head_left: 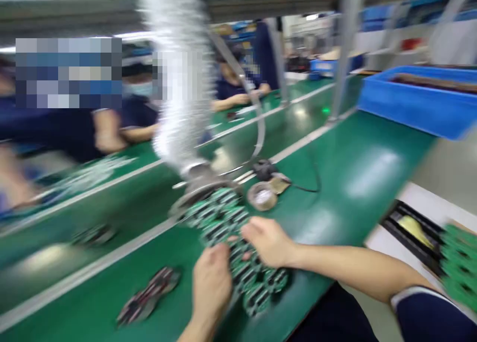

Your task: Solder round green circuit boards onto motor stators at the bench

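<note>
A panel of green circuit boards (218, 228) with rounded outlines and dark and pale strips is held over the green bench, blurred by motion. My left hand (213, 277) is closed on its near left edge. On its right edge, my right hand (269, 240) grips with bent fingers, partly hidden by the panel. The panel's far end lies in front of a round metal hood (201, 180) at the foot of a silver flexible duct (182, 74). Left of my left hand, a dark, reddish elongated object (149, 295) lies on the bench; its kind is too blurred to tell.
A tape roll (262, 196) and a small black object (265, 169) with a cable lie beyond my right hand. A blue bin (417, 101) stands at the back right. More green boards (460, 265) lie at right. Co-workers sit across the conveyor belt (137, 203).
</note>
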A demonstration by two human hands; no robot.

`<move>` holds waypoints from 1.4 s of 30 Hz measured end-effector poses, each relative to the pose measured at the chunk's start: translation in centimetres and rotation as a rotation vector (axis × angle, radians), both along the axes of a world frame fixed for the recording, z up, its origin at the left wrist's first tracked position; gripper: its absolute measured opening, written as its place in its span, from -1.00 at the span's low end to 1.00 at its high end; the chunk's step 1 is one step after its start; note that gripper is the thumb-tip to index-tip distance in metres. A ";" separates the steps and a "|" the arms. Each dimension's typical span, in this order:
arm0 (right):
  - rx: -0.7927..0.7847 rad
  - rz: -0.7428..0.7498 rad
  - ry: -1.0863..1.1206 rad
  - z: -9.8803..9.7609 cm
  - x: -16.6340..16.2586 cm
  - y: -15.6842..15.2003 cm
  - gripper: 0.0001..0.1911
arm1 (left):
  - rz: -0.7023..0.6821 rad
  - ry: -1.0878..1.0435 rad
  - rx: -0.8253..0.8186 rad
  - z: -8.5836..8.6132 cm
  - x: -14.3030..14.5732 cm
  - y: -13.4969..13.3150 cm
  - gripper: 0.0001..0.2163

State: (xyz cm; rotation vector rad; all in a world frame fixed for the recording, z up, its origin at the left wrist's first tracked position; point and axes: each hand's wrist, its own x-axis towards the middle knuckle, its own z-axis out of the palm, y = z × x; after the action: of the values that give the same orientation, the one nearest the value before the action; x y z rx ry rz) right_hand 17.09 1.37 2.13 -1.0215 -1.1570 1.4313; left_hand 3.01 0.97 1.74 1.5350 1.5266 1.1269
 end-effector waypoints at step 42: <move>0.592 0.066 -1.093 -3.4 -2.1 5.7 -0.53 | -0.417 -0.126 -0.288 -2.8 -5.3 0.9 -0.77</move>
State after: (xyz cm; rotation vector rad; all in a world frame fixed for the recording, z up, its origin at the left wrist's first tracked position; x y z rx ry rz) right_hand 15.02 7.10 -1.28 -1.3368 -2.2199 0.3988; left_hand -2.33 1.88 -1.05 1.4632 1.1543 0.7155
